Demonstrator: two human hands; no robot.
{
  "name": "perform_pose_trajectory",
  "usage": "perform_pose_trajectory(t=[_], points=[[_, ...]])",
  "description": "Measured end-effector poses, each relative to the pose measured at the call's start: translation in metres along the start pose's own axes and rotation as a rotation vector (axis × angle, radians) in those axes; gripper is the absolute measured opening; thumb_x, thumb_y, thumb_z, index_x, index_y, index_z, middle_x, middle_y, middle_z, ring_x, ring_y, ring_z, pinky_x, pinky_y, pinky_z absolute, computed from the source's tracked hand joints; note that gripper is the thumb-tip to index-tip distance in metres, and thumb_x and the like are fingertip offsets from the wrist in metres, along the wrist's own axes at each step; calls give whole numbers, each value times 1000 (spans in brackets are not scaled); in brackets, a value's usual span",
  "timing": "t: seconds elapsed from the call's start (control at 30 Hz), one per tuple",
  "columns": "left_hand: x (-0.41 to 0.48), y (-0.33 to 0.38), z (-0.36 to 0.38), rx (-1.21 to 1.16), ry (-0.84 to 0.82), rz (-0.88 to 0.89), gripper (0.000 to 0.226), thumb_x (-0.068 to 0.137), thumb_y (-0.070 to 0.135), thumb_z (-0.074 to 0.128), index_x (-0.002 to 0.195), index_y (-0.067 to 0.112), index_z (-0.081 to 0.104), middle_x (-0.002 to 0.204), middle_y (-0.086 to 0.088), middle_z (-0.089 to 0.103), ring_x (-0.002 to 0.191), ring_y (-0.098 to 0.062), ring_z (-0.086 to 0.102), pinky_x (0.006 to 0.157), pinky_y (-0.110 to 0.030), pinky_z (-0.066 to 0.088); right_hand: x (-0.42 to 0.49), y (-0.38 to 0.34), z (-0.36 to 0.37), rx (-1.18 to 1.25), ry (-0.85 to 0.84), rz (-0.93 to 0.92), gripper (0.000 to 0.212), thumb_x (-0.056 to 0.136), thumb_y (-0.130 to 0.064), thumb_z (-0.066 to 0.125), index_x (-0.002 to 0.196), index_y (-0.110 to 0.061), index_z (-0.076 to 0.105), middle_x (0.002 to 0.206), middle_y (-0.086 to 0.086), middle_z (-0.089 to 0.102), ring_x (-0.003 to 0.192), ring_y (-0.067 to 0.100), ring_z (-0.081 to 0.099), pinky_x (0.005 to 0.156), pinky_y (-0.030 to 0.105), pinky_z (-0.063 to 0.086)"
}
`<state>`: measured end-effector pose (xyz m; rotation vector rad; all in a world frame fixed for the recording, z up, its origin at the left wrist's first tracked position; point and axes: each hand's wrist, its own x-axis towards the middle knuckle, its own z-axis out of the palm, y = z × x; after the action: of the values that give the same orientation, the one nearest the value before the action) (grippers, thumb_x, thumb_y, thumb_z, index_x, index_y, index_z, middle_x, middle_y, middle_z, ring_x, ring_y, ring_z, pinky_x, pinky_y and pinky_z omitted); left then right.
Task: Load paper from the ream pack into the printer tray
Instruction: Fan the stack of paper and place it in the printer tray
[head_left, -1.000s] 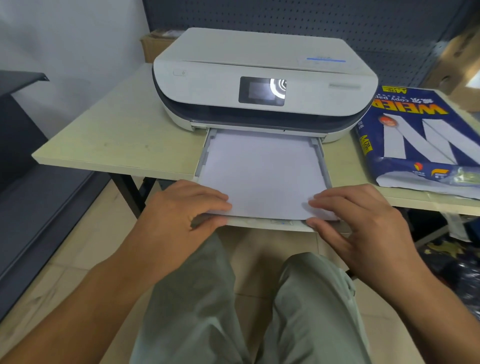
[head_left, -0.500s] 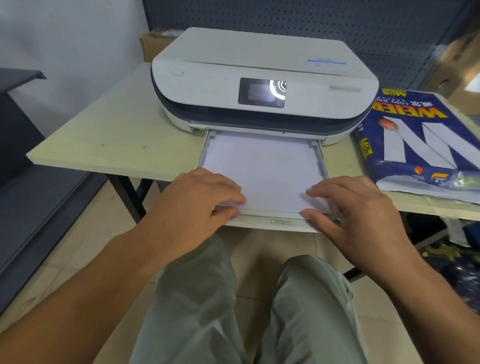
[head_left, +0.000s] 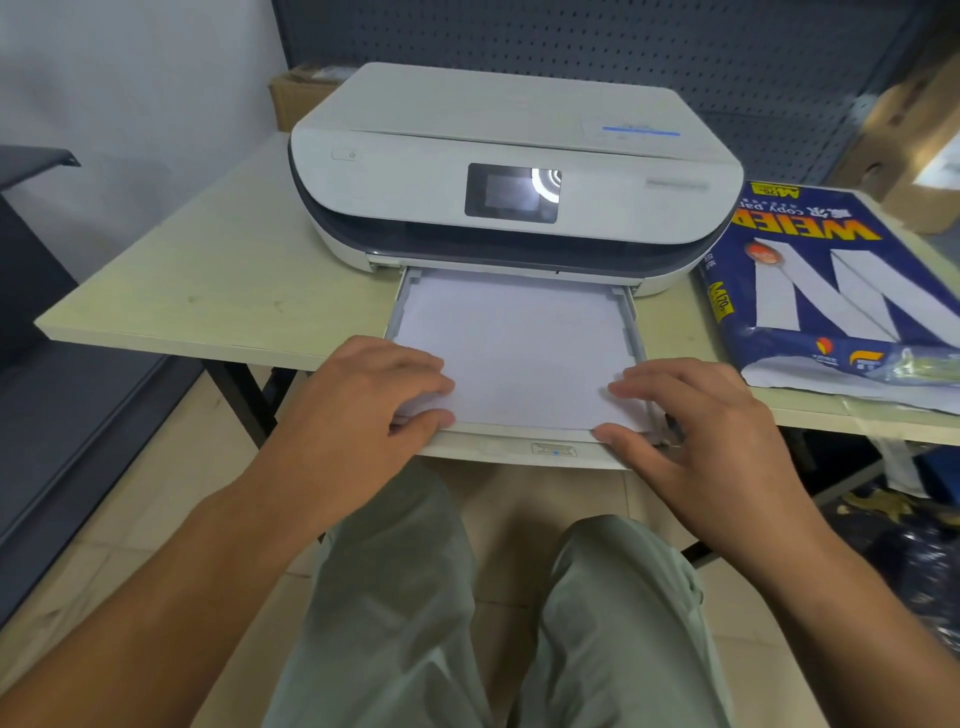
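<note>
A white printer (head_left: 514, 171) sits on a pale table (head_left: 208, 280). Its grey tray (head_left: 631, 325) is pulled out toward me, and a stack of white paper (head_left: 514, 343) lies inside it. My left hand (head_left: 363, 405) pinches the stack's near left corner, fingers on top and thumb at the edge. Over at the near right corner, my right hand (head_left: 696, 431) holds the stack the same way. The blue ream pack (head_left: 841, 280) lies open on the table to the right of the printer.
Cardboard boxes (head_left: 914, 140) stand at the back right, and another box (head_left: 296, 98) sits behind the printer. A dark pegboard wall runs behind the table. My knees are below the tray, and a dark shelf (head_left: 47, 364) is at the left.
The paper stack has slid further into the tray toward the printer, with both hands following it forward. Its near edge now lies inside the tray front.
</note>
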<state>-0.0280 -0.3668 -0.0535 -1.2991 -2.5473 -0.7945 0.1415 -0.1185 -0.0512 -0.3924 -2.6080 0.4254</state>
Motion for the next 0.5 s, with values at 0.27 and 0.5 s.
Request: perform_pose_trajectory(t=[0.27, 0.5], points=[[-12, -6, -10, 13, -2, -212, 63, 83, 61, 61, 137, 29, 56, 148, 10, 47, 138, -16, 36, 109, -36, 34, 1, 6, -11, 61, -47, 141, 65, 78, -57, 72, 135, -30, 58, 137, -11, 59, 127, 14, 48, 101, 37, 48], [-7, -5, -19, -139, -125, -332, 78, 75, 57, 69, 146, 36, 44, 148, 15, 44, 136, -5, 35, 104, -25, 30, 2, 7, -14, 105, -190, 186, 93, 69, -73, 61, 150, -32, 40, 147, -10, 51, 135, 11, 41, 108, 37, 42]])
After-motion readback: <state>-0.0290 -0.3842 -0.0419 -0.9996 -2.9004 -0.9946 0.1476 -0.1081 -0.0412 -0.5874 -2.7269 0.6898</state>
